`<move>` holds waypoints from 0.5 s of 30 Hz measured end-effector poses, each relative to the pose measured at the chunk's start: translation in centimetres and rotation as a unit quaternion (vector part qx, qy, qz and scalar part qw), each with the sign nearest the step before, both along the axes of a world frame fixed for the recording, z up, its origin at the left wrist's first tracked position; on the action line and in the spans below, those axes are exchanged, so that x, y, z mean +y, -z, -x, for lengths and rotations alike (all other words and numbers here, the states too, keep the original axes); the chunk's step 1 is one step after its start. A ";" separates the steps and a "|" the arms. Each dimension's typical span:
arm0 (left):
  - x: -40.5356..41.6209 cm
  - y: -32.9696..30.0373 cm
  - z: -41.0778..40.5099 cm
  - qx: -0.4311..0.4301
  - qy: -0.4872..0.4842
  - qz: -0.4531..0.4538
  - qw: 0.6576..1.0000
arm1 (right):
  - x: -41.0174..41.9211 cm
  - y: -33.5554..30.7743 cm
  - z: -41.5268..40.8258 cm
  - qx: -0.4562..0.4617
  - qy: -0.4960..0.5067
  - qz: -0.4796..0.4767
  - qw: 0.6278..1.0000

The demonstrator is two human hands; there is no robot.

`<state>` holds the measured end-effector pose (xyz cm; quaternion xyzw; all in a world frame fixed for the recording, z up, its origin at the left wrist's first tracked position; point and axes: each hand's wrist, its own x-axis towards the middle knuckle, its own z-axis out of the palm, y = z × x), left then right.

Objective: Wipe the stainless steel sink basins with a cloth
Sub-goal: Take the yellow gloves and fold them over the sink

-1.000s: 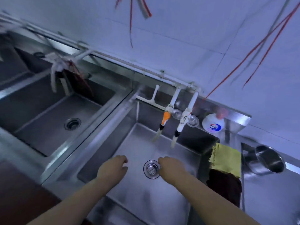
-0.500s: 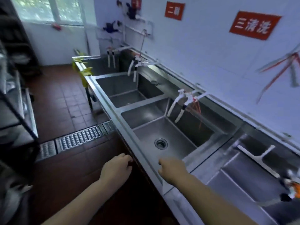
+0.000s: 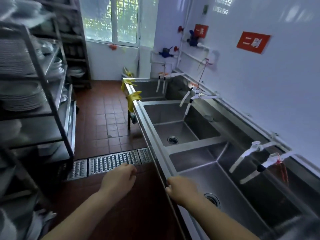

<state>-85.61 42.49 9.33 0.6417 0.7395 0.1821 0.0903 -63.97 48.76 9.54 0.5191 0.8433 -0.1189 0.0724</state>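
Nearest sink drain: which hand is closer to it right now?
Right. The right hand is at the basin's front rim, just beside the nearest sink drain. The left hand hangs over the floor, outside the sink.

Two bare forearms enter from the bottom of the head view, each ending in a bare hand. The left hand (image 3: 119, 179) and the right hand (image 3: 181, 188) wear no gloves, and no ring, watch or bracelet shows on either wrist. No sleeve covers either forearm as far up as the view reaches; any cuff lies beyond the bottom edge. At the lower right corner a blurred, dark grey patch of cloth shows, too unclear to tell what garment it is.
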 end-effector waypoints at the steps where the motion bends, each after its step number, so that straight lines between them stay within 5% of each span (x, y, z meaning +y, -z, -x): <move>1: 1.8 -0.2 1.4 0.011 -0.006 -0.002 1.000 | 2.3 0.4 1.4 0.007 -0.012 0.001 1.000; 8: 13.4 -3.3 10.5 0.097 -0.058 0.041 0.993 | 16.9 0.5 12.1 0.025 -0.074 0.010 0.997; 15: 20.8 -2.0 19.1 0.076 -0.105 0.063 0.989 | 27.1 0.2 21.3 0.029 -0.112 -0.004 0.993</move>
